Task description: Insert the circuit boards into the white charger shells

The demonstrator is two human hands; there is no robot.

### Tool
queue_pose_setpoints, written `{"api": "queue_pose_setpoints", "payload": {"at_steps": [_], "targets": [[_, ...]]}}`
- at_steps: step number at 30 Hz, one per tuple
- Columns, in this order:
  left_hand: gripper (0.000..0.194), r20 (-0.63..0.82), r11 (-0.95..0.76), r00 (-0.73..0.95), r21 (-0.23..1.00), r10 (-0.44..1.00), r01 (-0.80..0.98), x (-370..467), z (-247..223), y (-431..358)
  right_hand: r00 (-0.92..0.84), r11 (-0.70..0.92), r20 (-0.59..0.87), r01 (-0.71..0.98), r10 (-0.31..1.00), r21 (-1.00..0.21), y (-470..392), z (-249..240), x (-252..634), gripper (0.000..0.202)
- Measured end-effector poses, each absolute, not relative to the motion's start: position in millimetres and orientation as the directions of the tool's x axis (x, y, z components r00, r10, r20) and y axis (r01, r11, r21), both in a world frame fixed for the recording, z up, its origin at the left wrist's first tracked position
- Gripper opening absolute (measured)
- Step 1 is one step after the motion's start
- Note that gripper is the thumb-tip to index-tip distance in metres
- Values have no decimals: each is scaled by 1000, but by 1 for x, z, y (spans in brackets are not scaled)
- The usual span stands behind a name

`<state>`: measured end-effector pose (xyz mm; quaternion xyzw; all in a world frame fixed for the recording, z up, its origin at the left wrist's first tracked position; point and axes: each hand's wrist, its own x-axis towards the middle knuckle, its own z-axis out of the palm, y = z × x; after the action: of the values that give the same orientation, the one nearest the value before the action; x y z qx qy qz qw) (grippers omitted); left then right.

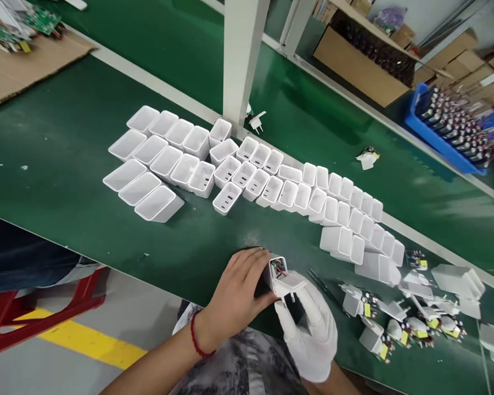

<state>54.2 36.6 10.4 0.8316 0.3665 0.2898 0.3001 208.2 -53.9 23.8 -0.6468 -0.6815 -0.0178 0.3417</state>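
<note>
My bare left hand (234, 291), with a red cord bracelet at its wrist, is wrapped round a white plastic box-shaped housing (273, 285) near the bench's front edge. Inside the housing's open end show a circuit board (278, 266) and a red wire. In a white glove, my right hand (313, 334) pinches a white end cap with plug pins (291, 283). The cap is tilted at the mouth of the housing, not seated flat on it. Right of the gloved hand lies a pair of dark tweezers (324, 285).
Rows of white housings (183, 167) stand open end up across the green bench (74, 148). Several plug caps wired to boards (420, 329) lie at right. A white post (242, 60) rises behind. Beyond are a blue bin (440, 140) and a cardboard box (358, 66). A red stool (41, 323) is lower left.
</note>
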Motion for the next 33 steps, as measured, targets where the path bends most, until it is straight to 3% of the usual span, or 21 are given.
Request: {"api": "queue_pose_setpoints", "payload": {"at_steps": [4, 8, 17, 21, 26, 33], "targets": [[53, 287, -553, 513, 668, 809, 498, 65, 8, 25, -40, 213, 534, 940, 845, -267, -62, 14, 210, 64], [44, 281, -549, 503, 645, 818, 532, 73, 11, 17, -80, 202, 488, 958, 869, -203, -56, 11, 214, 67], [74, 167, -576, 682, 694, 712, 431, 47, 14, 15, -180, 276, 531, 955, 828, -107, -42, 4, 220, 69], [59, 238, -596, 640, 679, 731, 429, 32, 3, 11, -181, 306, 532, 939, 827, -156, -41, 28, 223, 68], [42, 309, -507, 457, 756, 834, 414, 19, -2, 11, 0, 186, 607, 952, 795, -243, -52, 41, 220, 69], [34, 329, -435, 318, 826, 889, 359, 20, -2, 13, -174, 287, 481, 943, 859, -171, -41, 8, 211, 66]]}}
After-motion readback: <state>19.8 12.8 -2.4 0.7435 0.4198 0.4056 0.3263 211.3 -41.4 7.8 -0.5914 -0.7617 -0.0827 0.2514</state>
